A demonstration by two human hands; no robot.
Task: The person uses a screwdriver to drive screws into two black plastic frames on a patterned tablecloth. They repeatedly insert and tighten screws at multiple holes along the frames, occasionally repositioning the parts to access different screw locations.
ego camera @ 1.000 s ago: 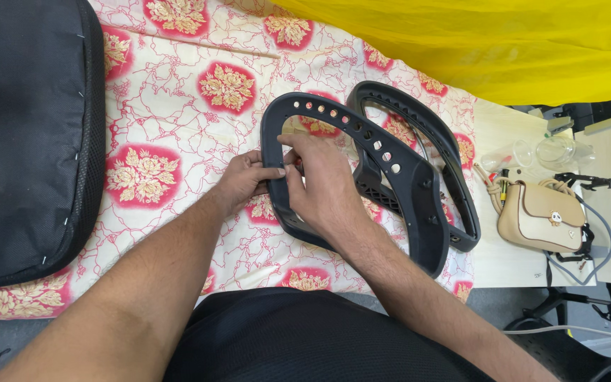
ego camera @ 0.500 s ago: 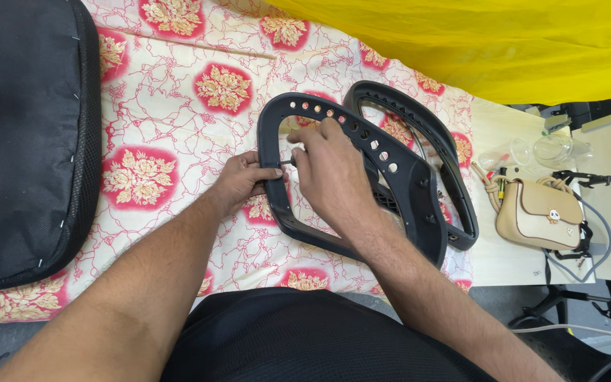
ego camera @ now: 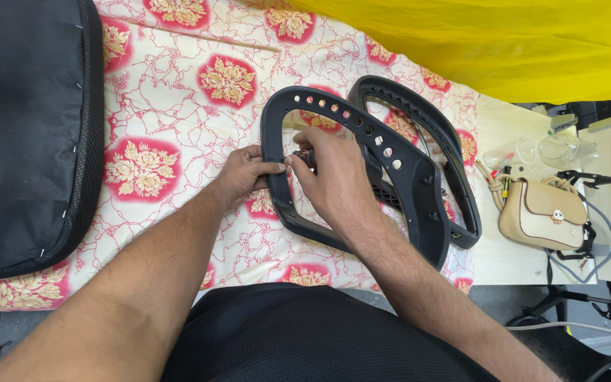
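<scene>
We grip the black plastic chair frame (ego camera: pixel 362 177) with both hands: the left hand (ego camera: pixel 243 175) is closed on the frame's left rail, thumb on top and fingers curled under it, while the right hand (ego camera: pixel 330 180) reaches across the opening with its fingertips pinched together on something small and dark just inside that same rail. What the small part is, we cannot tell. Both our forearms come up from the bottom edge, the right one crossing over the frame's lower curve.

The frame lies flat near the middle of a flowered cloth (ego camera: pixel 192 120) in cream and red, its perforated bar running diagonally toward the right. A black seat cushion (ego camera: pixel 26 127) lies on the cloth at the far left, well apart from the frame. Yellow fabric (ego camera: pixel 489 42) covers the upper right. To the right of the cloth, on a pale tabletop (ego camera: pixel 503 262), sit a beige handbag (ego camera: pixel 539 216) and some clear plastic cups (ego camera: pixel 539 150).

Our right hand hides the spot where the fingers meet, and the cushion is cut off by the left edge.
</scene>
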